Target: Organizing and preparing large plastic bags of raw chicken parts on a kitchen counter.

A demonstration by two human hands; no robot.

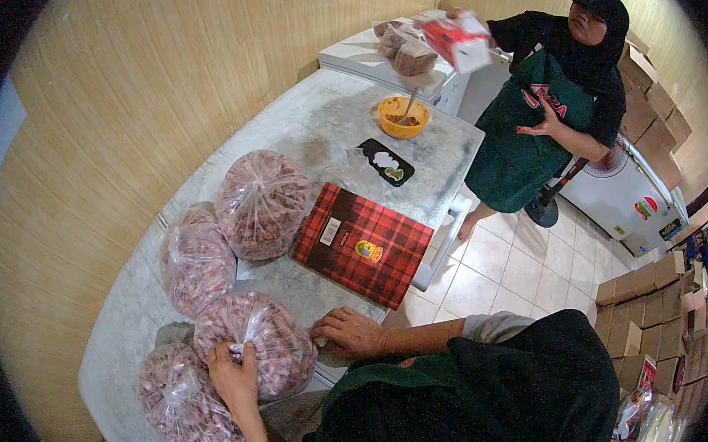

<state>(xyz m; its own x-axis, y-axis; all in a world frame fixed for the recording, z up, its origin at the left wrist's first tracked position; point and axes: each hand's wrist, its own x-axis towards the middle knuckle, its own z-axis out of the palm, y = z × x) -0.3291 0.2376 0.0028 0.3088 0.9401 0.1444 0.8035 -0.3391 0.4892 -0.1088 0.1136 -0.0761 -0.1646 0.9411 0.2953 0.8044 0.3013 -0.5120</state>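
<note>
My left hand [234, 368] grips the gathered top of a clear plastic bag of pinkish, meat-like pieces [276, 343] on the grey-white tabletop. Beside that bag's right side, my right hand [348, 332] rests at the table edge with curled fingers; a small pale bit shows by its fingertips, unclear what. Similar bags stand around: one nearer the bottom [185, 405], one at the left [197, 263] and one farther up [263, 206]. A red-and-black plaid notebook or folder [362, 245] lies just above my right hand.
A black phone or phone case [387, 162] and an orange bowl with a spoon [404, 117] lie farther up the table [441, 147]. Bagged brown food [410, 54] sits on a white freezer-like unit. A co-worker [542, 97] holds a red-and-white package [458, 41]. Cardboard boxes [649, 299] stand right.
</note>
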